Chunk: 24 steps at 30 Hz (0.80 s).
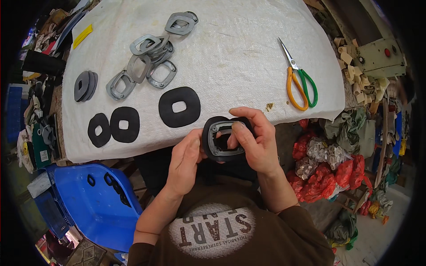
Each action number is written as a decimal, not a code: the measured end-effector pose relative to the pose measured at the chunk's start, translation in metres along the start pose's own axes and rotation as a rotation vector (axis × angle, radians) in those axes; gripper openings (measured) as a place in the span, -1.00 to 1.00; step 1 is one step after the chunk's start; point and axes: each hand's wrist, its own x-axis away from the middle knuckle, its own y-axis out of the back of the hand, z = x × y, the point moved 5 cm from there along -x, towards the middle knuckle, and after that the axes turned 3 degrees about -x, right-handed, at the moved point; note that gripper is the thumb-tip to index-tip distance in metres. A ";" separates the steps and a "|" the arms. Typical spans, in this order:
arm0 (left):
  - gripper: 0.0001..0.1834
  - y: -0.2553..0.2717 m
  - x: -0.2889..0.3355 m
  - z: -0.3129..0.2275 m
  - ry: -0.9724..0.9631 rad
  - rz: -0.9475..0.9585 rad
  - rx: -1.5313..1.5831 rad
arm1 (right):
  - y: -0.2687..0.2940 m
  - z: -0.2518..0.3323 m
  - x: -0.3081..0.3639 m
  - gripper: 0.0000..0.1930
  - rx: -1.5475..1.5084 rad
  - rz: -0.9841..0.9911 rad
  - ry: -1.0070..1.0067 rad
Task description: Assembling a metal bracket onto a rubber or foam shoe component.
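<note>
Clutter [33, 104] down the left edge, much of it lost in dark. Farther in, yellow strip [83, 36] and stacked dark-grey pads [91, 85] on white-covered table [239, 57]. Near left, blue tub [93, 213], black scraps [116, 188] inside, shapes hard to make out. Next, two black rings [134, 125]; beyond, grey frames [159, 56], overlapping, count uncertain. Another black ring [193, 107] just beyond the left hand [184, 159], close to the work. Left fingers together along the left side of held frame [212, 139], tips hidden; cannot tell whether gripping. Held frame at near table edge, black layer around it. Right hand [262, 146] pinching its right side, thumb in front. Farther right, scissors [293, 68], blades slightly parted. Near right, red bags [319, 181], contents hidden.
</note>
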 end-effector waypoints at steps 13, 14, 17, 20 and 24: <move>-0.84 0.003 0.005 0.005 0.036 -0.040 -0.388 | 0.000 -0.005 0.003 -0.72 -0.010 -0.055 0.016; -0.84 0.004 0.006 0.005 0.028 -0.034 -0.368 | -0.002 -0.005 0.002 -0.72 -0.022 -0.056 0.020; -0.83 0.004 0.005 0.007 0.006 -0.020 -0.367 | -0.004 -0.005 0.003 -0.72 -0.042 -0.073 0.018; -0.81 0.004 0.005 0.008 -0.001 0.013 -0.345 | -0.003 -0.006 0.003 -0.71 -0.046 -0.081 0.013; -0.80 0.001 0.003 0.008 0.060 0.070 -0.152 | 0.000 -0.002 0.000 -0.70 -0.082 -0.106 0.005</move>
